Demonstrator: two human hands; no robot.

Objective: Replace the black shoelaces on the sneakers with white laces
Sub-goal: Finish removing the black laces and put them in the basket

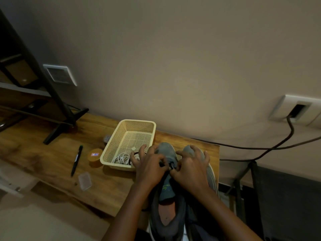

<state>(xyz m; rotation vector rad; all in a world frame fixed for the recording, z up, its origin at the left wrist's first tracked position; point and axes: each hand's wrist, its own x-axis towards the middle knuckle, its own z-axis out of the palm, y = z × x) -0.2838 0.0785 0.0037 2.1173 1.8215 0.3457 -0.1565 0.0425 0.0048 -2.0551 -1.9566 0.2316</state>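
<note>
Two grey sneakers (165, 149) stand side by side at the right end of the wooden table (52, 153). Over the nearer one, the left hand (149, 169) and right hand (191, 169) each pinch the black lace (169, 165), other fingers spread. White laces (121, 158) lie coiled in the cream basket (137, 121) just left of the shoes.

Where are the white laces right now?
In the head view, the white laces lie coiled in the near corner of the cream basket on the wooden table, just left of the left hand.
</note>
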